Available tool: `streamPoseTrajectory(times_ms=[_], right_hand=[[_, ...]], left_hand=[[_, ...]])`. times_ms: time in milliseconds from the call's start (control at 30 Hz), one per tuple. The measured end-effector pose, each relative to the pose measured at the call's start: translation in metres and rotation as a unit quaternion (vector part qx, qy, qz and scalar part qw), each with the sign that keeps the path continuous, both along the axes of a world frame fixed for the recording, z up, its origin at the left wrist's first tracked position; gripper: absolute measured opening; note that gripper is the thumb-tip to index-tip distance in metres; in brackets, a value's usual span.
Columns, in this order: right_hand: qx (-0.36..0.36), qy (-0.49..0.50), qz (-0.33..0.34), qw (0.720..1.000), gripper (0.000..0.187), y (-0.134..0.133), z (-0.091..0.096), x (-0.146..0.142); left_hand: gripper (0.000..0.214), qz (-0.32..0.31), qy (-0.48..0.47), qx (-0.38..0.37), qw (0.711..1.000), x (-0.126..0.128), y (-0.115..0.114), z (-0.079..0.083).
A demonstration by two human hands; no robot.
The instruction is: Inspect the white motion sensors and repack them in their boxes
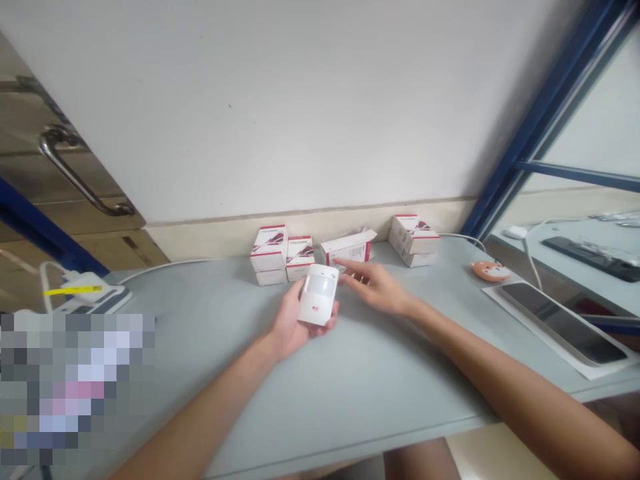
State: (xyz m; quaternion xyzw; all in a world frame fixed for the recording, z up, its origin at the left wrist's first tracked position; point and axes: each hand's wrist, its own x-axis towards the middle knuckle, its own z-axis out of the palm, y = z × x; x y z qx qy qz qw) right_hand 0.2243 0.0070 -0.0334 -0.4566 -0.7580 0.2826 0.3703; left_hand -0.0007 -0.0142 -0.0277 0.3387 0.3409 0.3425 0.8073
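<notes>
1. The left hand (294,325) has its fingers curled together and clamped around a white plastic motion sensor with a rounded, frosted lens panel (319,293), which sits upright in the palm.
2. The right hand (377,290) is open, its fingers (353,272) stretched out and slightly apart, closed on nothing. The index fingertip lies just beside the sensor's upper corner, and it is hard to tell whether they touch.
3. Just beyond the right fingertips lies an open white cardboard box with red trim (347,248), its flap lifted.
4. Past the left fingers stand two stacks of matching white-and-red boxes (269,248) (300,257). Well to the right of the right fingers is a third stack (413,239).
5. Farther right of the right fingers, an orange fox-shaped ornament (490,271) sits near a black rectangular phone (563,323) on a white sheet (505,300).
6. Everything rests on a pale grey table (350,400) — below and around both hands.
</notes>
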Motion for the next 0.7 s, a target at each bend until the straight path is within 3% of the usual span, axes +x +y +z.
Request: streamPoseTrajectory(times_ms=[133, 233, 300, 433, 700], right_hand=[[0.07, -0.018, -0.207, 0.976, 0.034, 0.015, -0.004, 0.014], [0.057, 0.021, -0.318, 0.946, 0.033, 0.027, -0.004, 0.03], [0.012, 0.041, -0.321, 0.946, 0.039, 0.032, -0.005, 0.035], [-0.06, 0.09, -0.258, 0.96, 0.042, 0.031, -0.008, 0.029], [-0.028, 0.132, -0.271, 0.953, 0.02, 0.036, -0.012, 0.019]], left_hand=[[0.041, 0.019, 0.003, -0.011, 1.0, 0.002, 0.0, 0.001], [0.042, 0.023, 0.009, -0.014, 1.0, 0.002, -0.001, 0.001], [0.043, 0.02, 0.008, -0.011, 1.0, 0.002, -0.002, 0.001], [0.045, 0.019, 0.007, -0.01, 1.0, 0.002, -0.002, 0.001], [0.047, 0.013, -0.015, 0.022, 1.0, 0.002, -0.003, 0.0]])
